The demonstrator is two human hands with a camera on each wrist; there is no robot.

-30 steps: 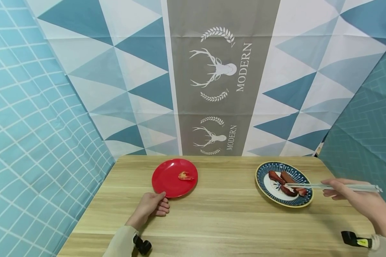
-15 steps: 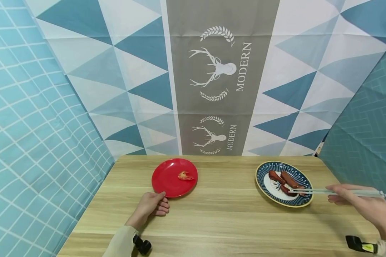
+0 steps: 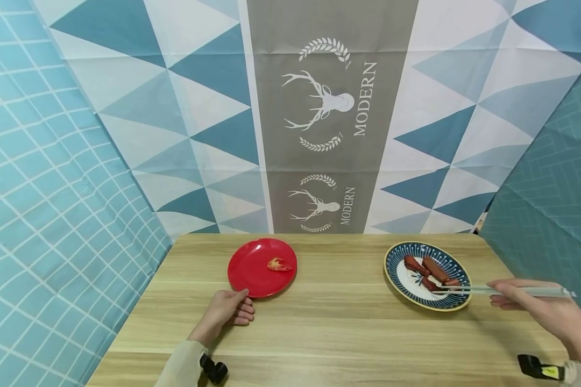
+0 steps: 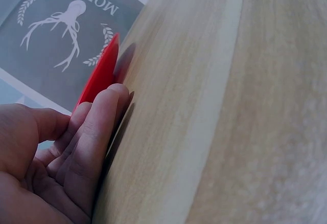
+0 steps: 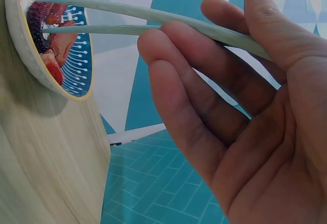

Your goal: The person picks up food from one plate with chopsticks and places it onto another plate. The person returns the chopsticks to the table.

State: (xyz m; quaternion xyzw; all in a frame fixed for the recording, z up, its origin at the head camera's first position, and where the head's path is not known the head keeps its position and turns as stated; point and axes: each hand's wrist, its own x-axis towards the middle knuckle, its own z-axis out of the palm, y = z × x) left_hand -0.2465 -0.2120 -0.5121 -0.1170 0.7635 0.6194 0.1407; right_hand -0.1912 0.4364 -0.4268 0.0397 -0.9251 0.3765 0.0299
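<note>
The red plate (image 3: 256,274), a bit below centre-left in the head view, is pinched at its near edge by the left hand (image 3: 232,309), thumb at the rim with the other fingers curled just below; a yellowish-red scrap (image 3: 278,264) is parked on its right side. Over at lower right, pale green chopsticks (image 5: 153,15) are gripped in the right hand (image 3: 544,312), tips slightly parted at a dark curved piece of food (image 5: 38,17) on the blue patterned plate (image 3: 397,269); whether it's properly nipped can't be told from here.

Handling-wise, that piece would be guessed light, softish and kinda slippery, going by the sheen; it's probably best taken across its middle, one tip each side, no hard squeezing or it could be torn or shot off sideways; the chopsticks look stiff and smooth, so even tips would be wanted; the red plate seems light and easily skidded, so that rim hold should do fine.
</note>
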